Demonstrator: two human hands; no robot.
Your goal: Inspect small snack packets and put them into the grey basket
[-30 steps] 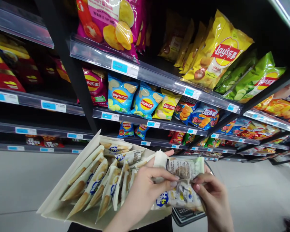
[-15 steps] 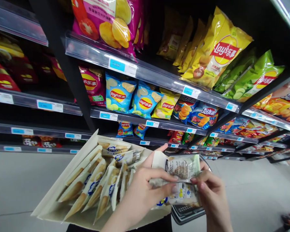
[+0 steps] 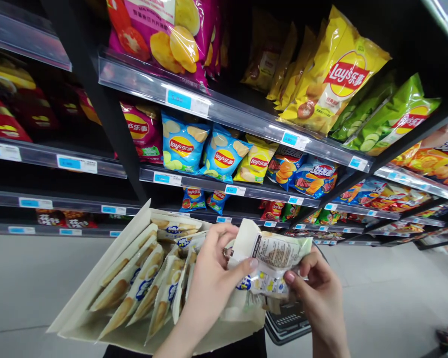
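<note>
Both hands hold a small snack packet (image 3: 278, 253) with its printed back side up, over the right end of an open cardboard box. My left hand (image 3: 216, 268) grips the packet's left end, thumb on top and fingers curled behind. At the other end, my right hand (image 3: 315, 286) pinches the lower right edge between thumb and fingers. The cardboard box (image 3: 85, 325) carries several similar cream-coloured packets (image 3: 145, 273) with blue logos, standing on edge in rows. Part of the box's right side is hidden behind my hands and the held packet.
Black shelves with clear price rails (image 3: 239, 112) run across ahead, stocked with chip bags. A large yellow chip bag (image 3: 332, 79) leans out on the upper shelf. Below my right hand, a dark basket (image 3: 287, 323) is partly hidden. Grey floor (image 3: 388, 298) extends to the right.
My left hand has shifted left and curled its fingers around the packet's left end. The packet has tilted, and my right hand has moved slightly left along its lower edge.
</note>
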